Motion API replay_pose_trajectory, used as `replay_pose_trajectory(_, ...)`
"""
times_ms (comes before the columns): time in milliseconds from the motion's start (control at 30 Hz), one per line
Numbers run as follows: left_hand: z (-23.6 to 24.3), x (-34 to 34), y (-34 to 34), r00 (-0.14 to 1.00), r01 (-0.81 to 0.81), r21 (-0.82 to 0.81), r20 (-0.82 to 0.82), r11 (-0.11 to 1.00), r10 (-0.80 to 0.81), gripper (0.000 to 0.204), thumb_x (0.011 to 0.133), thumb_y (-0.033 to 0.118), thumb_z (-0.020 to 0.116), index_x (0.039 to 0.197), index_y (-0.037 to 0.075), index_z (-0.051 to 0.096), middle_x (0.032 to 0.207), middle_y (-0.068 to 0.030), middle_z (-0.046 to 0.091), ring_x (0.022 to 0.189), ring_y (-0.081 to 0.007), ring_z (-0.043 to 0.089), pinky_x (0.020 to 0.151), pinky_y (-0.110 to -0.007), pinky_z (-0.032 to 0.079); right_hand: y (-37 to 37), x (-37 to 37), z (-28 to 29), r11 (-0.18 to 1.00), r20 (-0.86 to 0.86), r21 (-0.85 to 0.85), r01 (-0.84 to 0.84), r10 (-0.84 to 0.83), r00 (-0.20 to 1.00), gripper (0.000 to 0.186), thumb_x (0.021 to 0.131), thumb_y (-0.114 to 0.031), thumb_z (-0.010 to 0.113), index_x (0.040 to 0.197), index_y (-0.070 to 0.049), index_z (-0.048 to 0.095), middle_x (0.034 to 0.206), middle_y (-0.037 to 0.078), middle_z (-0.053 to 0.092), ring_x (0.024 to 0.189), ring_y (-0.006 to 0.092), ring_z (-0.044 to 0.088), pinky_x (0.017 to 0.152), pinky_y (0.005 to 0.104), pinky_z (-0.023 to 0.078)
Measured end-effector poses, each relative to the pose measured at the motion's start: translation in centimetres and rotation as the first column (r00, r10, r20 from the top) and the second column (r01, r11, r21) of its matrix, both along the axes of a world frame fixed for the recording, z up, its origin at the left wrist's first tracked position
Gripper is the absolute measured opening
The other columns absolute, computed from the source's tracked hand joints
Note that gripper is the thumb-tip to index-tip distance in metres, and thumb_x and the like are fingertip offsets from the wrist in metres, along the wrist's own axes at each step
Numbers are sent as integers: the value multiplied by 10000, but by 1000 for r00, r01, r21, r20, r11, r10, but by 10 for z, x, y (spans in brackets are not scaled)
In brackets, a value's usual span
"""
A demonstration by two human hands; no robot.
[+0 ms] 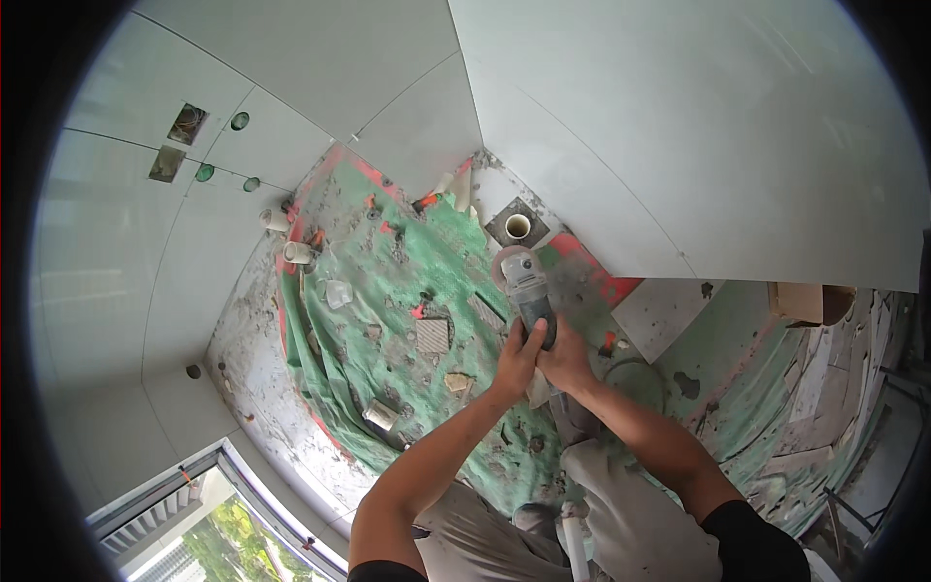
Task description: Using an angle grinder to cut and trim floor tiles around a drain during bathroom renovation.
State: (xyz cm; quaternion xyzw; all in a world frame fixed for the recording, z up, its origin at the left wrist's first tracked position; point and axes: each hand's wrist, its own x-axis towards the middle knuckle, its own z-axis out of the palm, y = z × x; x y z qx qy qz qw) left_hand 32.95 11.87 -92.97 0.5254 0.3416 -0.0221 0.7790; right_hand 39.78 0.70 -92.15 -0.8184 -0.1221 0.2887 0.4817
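My left hand (pixel 517 367) and my right hand (pixel 564 361) are both closed round the body of an angle grinder (pixel 527 286), whose disc is toward the far side. Just beyond the disc a white pipe end (pixel 517 227) stands in a dark square in the floor. Below the grinder is a dusty green sheet (pixel 407 252) strewn with debris, a small patterned tile piece (pixel 433 336) and red plastic bits (pixel 419 311). A pale board or tile (pixel 655 310) lies to the right of my hands.
Large white wall panels (pixel 679 126) meet at the far corner; the left wall (pixel 145 272) has square and round cut-outs and pipe stubs (pixel 297 253) at its foot. A cardboard box (pixel 795 301) and a dark metal frame (pixel 849 500) are at right, a window (pixel 213 514) at lower left.
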Motion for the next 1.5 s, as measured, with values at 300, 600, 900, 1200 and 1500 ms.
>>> replay_pose_trajectory(300, -13, 2, 15, 999, -22, -149, -47, 989, 15, 672, 1158, 518, 657, 1518, -41, 554, 1399, -115, 669, 1271, -179, 601, 1122, -330, 478, 17, 2, -4, 995, -53, -98, 28, -33, 998, 434, 974, -261, 761, 1277, 9, 607, 1033, 296, 765, 1019, 508, 765, 845, 545, 583)
replay_pose_trajectory(600, -24, 9, 19, 998, -38, -159, -49, 986, 30, 644, 1155, 525, 655, 1488, -23, 589, 1327, -103, 702, 1175, -167, 648, 1037, -322, 519, 21, 10, -18, 993, -22, -111, 34, -36, 999, 480, 1003, -299, 749, 1353, -4, 607, 1051, 266, 765, 974, 457, 786, 832, 514, 593)
replay_pose_trajectory(900, -16, 15, 23, 997, -60, -192, -49, 980, 51, 622, 1160, 507, 655, 1473, -27, 587, 1347, -100, 692, 1212, -168, 638, 1082, -329, 503, 28, 13, -12, 995, -64, -82, 49, -54, 996, 460, 1007, -323, 743, 1287, 14, 601, 1040, 324, 762, 1037, 549, 746, 864, 579, 575)
replay_pose_trajectory(1200, -28, 17, 29, 1000, -11, -120, -14, 993, 9, 590, 1180, 469, 630, 1492, -31, 587, 1370, -96, 688, 1235, -165, 626, 1105, -328, 487, 34, 16, -17, 995, -71, -76, 64, -69, 995, 450, 1025, -348, 740, 1275, -1, 603, 1042, 269, 750, 989, 469, 768, 838, 529, 570)
replay_pose_trajectory(1500, -36, 26, 35, 999, -30, -61, 16, 998, 31, 594, 1165, 511, 640, 1401, -35, 637, 1250, -112, 713, 1141, -165, 613, 1048, -321, 499, 42, 21, -17, 996, 14, -18, 86, -85, 996, 484, 1015, -327, 759, 1333, 0, 596, 1077, 306, 765, 1031, 525, 757, 856, 549, 583)
